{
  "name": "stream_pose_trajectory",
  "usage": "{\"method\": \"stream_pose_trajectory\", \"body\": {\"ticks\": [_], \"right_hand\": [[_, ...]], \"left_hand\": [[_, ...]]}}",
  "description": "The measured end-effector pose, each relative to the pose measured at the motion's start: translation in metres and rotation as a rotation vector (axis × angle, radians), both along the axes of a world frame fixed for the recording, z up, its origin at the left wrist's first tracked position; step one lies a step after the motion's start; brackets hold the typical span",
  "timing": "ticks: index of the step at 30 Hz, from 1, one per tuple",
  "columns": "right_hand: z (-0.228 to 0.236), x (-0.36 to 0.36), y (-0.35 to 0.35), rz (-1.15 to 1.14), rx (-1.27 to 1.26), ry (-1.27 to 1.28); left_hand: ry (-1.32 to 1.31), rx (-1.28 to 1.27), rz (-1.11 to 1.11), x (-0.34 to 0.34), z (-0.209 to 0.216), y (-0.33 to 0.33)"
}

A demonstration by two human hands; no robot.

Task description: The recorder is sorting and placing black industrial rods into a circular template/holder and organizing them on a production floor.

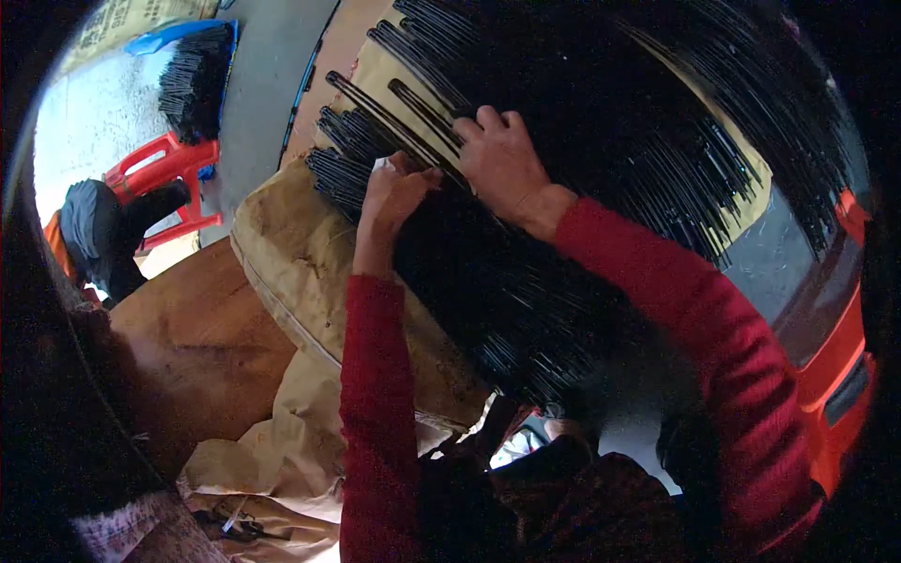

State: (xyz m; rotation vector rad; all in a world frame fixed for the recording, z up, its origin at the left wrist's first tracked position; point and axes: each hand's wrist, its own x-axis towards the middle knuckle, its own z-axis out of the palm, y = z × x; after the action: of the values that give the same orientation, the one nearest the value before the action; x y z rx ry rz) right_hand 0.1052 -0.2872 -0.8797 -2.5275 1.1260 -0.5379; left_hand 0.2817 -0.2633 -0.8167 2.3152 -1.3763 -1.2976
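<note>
Long, thin black rods with rounded ends lie in dense piles over a tan sheet (pixel 375 70). My left hand (pixel 392 197) is closed on a few black rods (pixel 380 114) that stick out toward the upper left. A small white patch shows at one of its fingers. My right hand (pixel 507 174) lies just to the right, fingers curled over the same rods further along their length. The undersides of both hands are hidden. A thicker bundle of rods (pixel 340 178) sits beside my left wrist.
More rods (pixel 680 188) spread to the right. A stuffed tan sack (pixel 300 253) lies before the piles, near brown sheeting (pixel 202 347). At left are a red plastic stool (pixel 178 183), a person in dark clothing (pixel 89 230) and another rod stack (pixel 194 84). Something red (pixel 835 394) stands at right.
</note>
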Motion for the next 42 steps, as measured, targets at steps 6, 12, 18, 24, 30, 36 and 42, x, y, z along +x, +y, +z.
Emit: {"method": "stream_pose_trajectory", "body": {"ticks": [6,12,18,24,30,36,42], "right_hand": [[0.001,0.004,-0.012,-0.073,0.128,-0.041],[-0.007,0.003,-0.009,-0.057,0.103,-0.051],[-0.008,0.002,-0.005,-0.087,-0.004,-0.068],[-0.009,0.007,-0.006,0.105,-0.017,-0.379],[-0.018,-0.005,-0.002,0.367,0.081,-0.007],[-0.017,0.006,0.004,0.384,-0.018,0.147],[-0.017,0.003,0.001,0.372,-0.01,0.146]], "left_hand": [[-0.273,0.043,-0.071,0.029,-0.017,-0.013],[-0.447,0.037,-0.426,0.002,-0.034,-0.033],[-0.718,0.015,-0.23,-0.024,-0.049,-0.02],[-0.59,-0.205,-0.478,0.004,-0.044,-0.008],[0.168,-0.265,0.034,0.019,-0.054,-0.005],[-0.231,-0.225,-0.305,0.006,-0.038,-0.004],[-0.31,-0.816,-0.063,-0.01,0.002,0.023]]}}
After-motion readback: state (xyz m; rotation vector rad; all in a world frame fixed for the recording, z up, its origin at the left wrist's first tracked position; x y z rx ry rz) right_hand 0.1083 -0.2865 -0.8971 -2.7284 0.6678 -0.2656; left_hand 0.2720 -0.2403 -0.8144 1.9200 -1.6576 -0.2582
